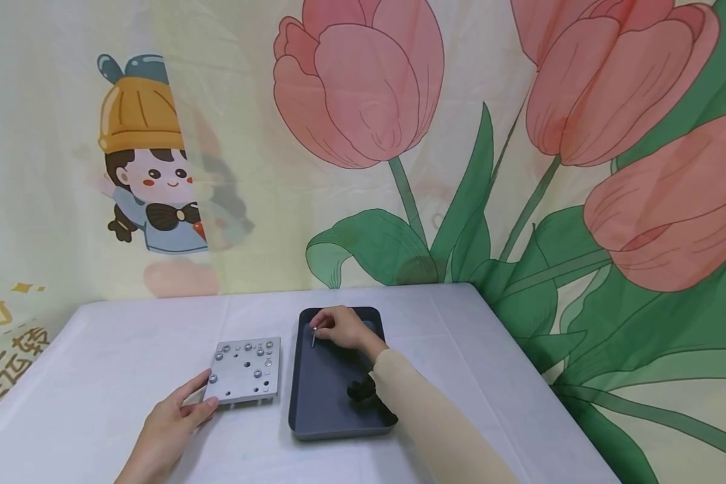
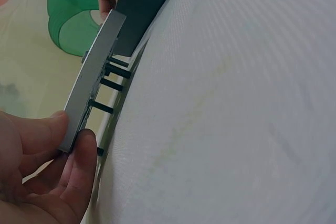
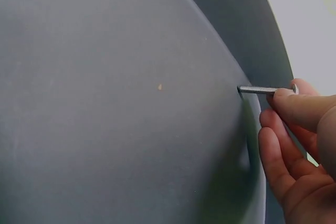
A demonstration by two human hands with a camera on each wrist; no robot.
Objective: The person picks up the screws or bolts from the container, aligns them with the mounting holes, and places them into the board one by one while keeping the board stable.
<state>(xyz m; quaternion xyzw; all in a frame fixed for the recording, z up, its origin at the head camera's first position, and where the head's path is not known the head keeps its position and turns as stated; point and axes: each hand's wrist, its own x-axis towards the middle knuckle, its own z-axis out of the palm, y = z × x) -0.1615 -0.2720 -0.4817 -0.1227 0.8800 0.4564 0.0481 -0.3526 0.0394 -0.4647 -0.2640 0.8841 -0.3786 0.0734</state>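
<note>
My left hand (image 1: 178, 420) grips the near left corner of a silver metal plate (image 1: 237, 371), thumb on one face and fingers on the other. Several bolts (image 1: 257, 374) sit in the plate with their heads up, among open holes. Below it their dark shanks (image 2: 111, 84) stick out toward the tablecloth. Over the far left part of a dark grey tray (image 1: 314, 403), my right hand (image 1: 341, 327) pinches a single bolt (image 3: 260, 90) near its head between thumb and finger. The shank points down, with its tip close over the tray floor.
A white cloth (image 1: 121, 376) covers the table, and the tray lies just right of the plate. Beside the right sleeve (image 1: 426, 410) a black object (image 1: 361, 389) overlaps the tray. Behind the table hangs a backdrop (image 1: 248, 202) printed with tulips.
</note>
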